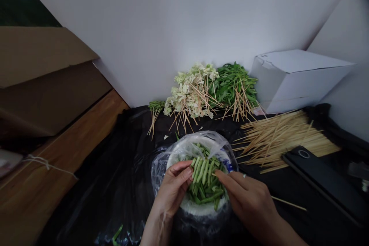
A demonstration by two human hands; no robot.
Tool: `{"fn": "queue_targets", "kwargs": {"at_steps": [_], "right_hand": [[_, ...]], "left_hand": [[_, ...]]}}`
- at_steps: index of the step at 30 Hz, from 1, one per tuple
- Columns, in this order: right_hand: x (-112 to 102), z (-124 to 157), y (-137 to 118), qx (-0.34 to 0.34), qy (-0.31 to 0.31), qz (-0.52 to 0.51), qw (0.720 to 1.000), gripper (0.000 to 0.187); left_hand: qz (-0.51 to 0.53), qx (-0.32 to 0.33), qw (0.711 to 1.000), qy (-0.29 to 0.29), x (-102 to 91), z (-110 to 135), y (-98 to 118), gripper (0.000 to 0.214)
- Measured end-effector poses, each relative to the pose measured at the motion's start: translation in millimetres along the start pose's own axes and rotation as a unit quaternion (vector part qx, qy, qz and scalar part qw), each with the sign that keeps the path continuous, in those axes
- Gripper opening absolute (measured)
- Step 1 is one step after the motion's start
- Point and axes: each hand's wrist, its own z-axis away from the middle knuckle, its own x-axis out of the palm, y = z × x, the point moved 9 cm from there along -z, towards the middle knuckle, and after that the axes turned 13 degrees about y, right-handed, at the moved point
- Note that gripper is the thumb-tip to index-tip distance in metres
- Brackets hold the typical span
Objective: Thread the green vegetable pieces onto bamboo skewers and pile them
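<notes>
My left hand [172, 189] pinches a row of cut green bean pieces [201, 170] over a white bowl [198, 206] lined with a clear plastic bag [184, 150]. More bean pieces [207, 192] lie in the bowl. My right hand [249, 200] is closed on a thin bamboo skewer [288, 203]; its tip meets the held beans, and its tail sticks out to the right.
A heap of loose bamboo skewers [284, 138] lies at the right on black plastic sheeting [115, 184]. Skewered cabbage [191, 92], leafy greens [235, 84] and beans [155, 107] are piled at the wall. A white box [296, 78], a black flat object [319, 178], and cardboard [43, 77] at left.
</notes>
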Motion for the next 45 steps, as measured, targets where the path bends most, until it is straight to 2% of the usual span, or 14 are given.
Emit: {"fn": "queue_targets", "kwargs": {"at_steps": [8,12,15,18,20,24,27,29,34,37,39,41,43,45], "right_hand": [[-1,1,0,0.015,0.005,-0.01,1.0,0.038],[-1,0,0,0.012,0.009,-0.02,1.0,0.036],[1,-2,-2,0.011,0.01,-0.023,1.0,0.034],[0,-3,-3,0.004,0.017,-0.032,0.999,0.032],[-2,-1,1,0.005,0.013,-0.035,0.999,0.032],[-6,3,14,0.013,0.002,-0.024,1.0,0.028],[-4,6,16,0.017,0.002,-0.044,0.999,0.024],[3,9,14,0.033,0.001,-0.071,0.997,0.025],[28,17,7,0.087,-0.043,-0.147,0.984,0.024],[35,16,3,0.089,-0.063,-0.171,0.979,0.025],[32,15,5,0.091,-0.053,-0.163,0.981,0.024],[23,13,13,0.088,-0.017,-0.134,0.987,0.023],[9,14,25,0.082,0.027,-0.092,0.992,0.024],[0,17,40,0.084,0.039,-0.05,0.994,0.024]], "left_hand": [[-0.034,0.017,0.999,0.014,-5.8,-2,2,0.031],[-0.046,0.042,0.998,-0.006,5.6,4,3,0.031],[-0.088,0.064,0.993,-0.054,21.0,14,1,0.035],[-0.119,0.082,0.987,-0.069,24.2,19,4,0.026],[-0.104,0.105,0.988,-0.037,14.7,16,20,0.02],[-0.008,0.141,0.988,0.067,-15.9,8,65,0.021],[0.052,0.156,0.982,0.098,-22.8,8,80,0.023],[0.058,0.145,0.985,0.071,-12.1,11,72,0.025],[-0.06,0.065,0.994,-0.064,31.4,26,12,0.03],[-0.148,0.079,0.98,-0.108,39.9,33,2,0.023],[-0.185,0.126,0.969,-0.103,35.8,31,18,0.026],[-0.203,0.181,0.959,-0.073,24.9,26,45,0.03],[-0.213,0.226,0.95,-0.017,6.5,15,78,0.036],[-0.223,0.255,0.94,0.041,-16.0,-1,109,0.044]]}}
